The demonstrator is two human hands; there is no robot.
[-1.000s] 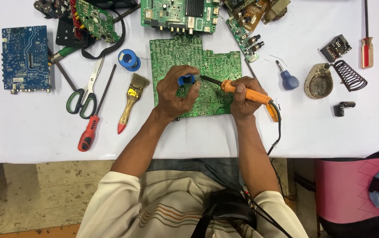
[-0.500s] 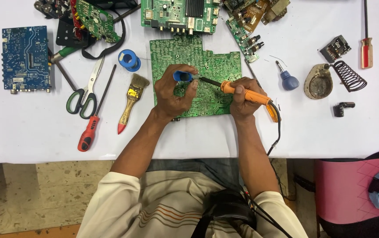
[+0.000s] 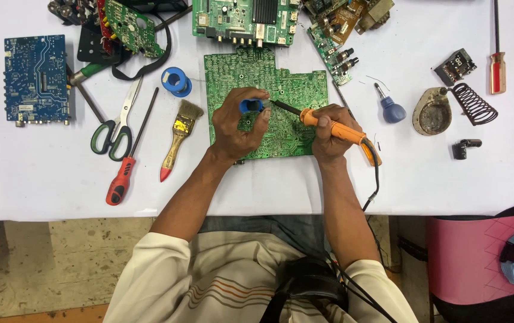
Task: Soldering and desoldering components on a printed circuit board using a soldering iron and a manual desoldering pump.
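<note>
My right hand (image 3: 328, 134) clamps orange soldering iron (image 3: 334, 127), shaft pointing left toward blue tool (image 3: 249, 106) pinched in my left hand (image 3: 237, 124) over green board (image 3: 296, 90).

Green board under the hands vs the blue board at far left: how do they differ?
The green board is larger, with a notched outline; the blue board is a smaller plain rectangle. The green board is being worked on: the left hand rests on it and the right hand brings an orange soldering iron to it. The blue board lies untouched. Both lie flat on the white table.
</note>
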